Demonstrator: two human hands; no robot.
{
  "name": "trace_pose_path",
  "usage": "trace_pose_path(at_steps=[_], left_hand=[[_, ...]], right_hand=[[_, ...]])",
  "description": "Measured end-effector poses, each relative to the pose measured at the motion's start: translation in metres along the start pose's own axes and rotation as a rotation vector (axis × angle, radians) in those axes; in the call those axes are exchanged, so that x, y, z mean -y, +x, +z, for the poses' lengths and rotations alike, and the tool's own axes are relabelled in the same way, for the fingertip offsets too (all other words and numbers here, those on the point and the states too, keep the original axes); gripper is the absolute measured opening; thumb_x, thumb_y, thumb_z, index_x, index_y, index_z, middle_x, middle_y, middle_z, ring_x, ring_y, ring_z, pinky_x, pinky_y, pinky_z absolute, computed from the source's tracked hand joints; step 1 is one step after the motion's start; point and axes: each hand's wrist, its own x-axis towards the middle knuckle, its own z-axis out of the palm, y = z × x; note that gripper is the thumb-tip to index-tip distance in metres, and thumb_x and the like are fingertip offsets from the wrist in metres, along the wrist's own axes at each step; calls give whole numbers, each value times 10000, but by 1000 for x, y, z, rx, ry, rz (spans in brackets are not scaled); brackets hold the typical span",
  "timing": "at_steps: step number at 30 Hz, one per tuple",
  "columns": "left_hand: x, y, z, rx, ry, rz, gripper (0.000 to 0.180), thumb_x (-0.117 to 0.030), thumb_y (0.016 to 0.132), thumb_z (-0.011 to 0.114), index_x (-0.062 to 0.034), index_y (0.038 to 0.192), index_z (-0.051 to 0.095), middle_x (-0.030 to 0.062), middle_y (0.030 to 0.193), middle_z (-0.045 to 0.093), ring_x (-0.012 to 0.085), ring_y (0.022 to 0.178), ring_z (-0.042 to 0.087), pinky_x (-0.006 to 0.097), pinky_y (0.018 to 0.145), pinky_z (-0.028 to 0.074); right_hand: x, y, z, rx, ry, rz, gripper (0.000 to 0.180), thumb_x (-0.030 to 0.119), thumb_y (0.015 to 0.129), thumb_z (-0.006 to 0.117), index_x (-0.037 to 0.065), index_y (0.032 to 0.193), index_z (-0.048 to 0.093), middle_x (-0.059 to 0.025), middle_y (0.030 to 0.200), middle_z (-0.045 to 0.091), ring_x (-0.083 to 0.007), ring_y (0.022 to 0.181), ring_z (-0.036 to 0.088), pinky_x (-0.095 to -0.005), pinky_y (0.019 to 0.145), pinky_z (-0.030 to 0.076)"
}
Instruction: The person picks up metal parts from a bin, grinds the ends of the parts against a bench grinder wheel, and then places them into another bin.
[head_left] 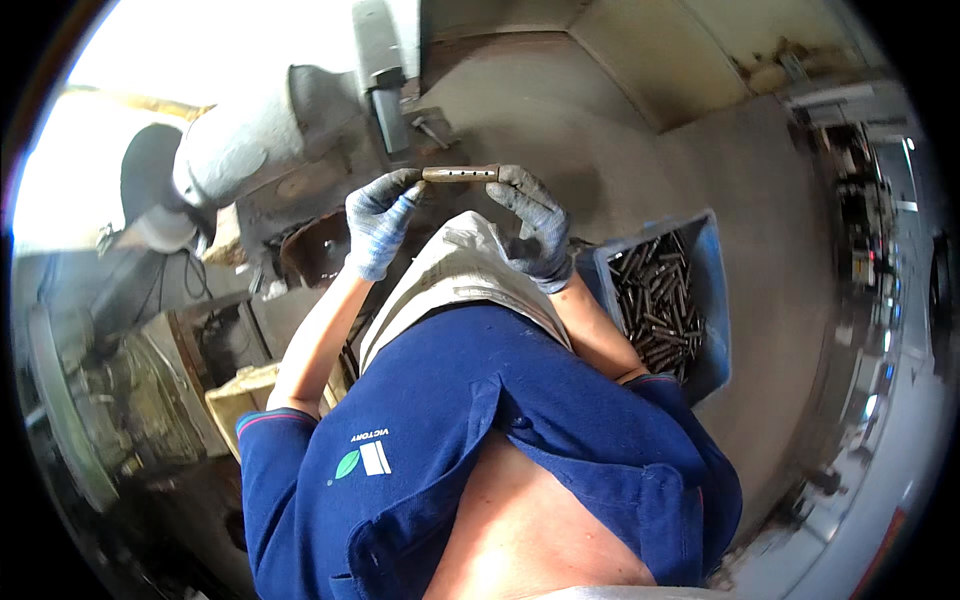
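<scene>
I see both gloved hands raised in front of the body, sharing one short metal bar [460, 173] that lies level between them. My left hand [380, 222] pinches the bar's left end between thumb and fingertips, fingers curled closed on it; my right hand [535, 228] grips the right end the same way, its fingers bent around the tip. The bar is brownish, with a row of small dark holes along its side, and it hangs in the air just in front of a grey grinder [262, 140], not touching it. A dark upright post [385, 85] rises behind the bar. Down to my right, a blue crate [705, 290] sits on the concrete floor [640, 180], filled with a heap of similar dark bars [655, 300]; the right hand is near it but apart from it. To my left stand a worn machine base [140, 390] and a pale wooden box [245, 395]. My blue shirt [480, 440] and a beige apron [460, 270] fill the lower middle of the view.
</scene>
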Motion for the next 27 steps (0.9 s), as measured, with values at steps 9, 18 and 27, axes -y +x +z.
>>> trace_pose_path(at_steps=[9,18,27], left_hand=[[68,-7,2,302,4,-167,152,-41,839,640,20,977,651,-25,839,618,36,729,510,176,667,419],[106,-32,-15,353,177,-401,47,-30,814,638,3,847,648,-29,779,611,46,696,502,202,648,409],[96,-34,-36,287,361,-416,206,-103,808,647,59,935,635,77,836,659,130,747,579,251,699,455]], right_hand=[[25,-103,-116,-322,-145,853,285,81,674,756,-1,920,635,-131,1079,597,-232,944,609,-304,841,487],[55,-278,-260,-1080,-619,900,157,68,811,678,-16,939,642,-32,859,642,-112,803,572,-249,745,475],[6,-221,-217,-665,-538,1002,236,181,839,652,-43,915,651,-55,794,646,-148,751,586,-288,698,452]])
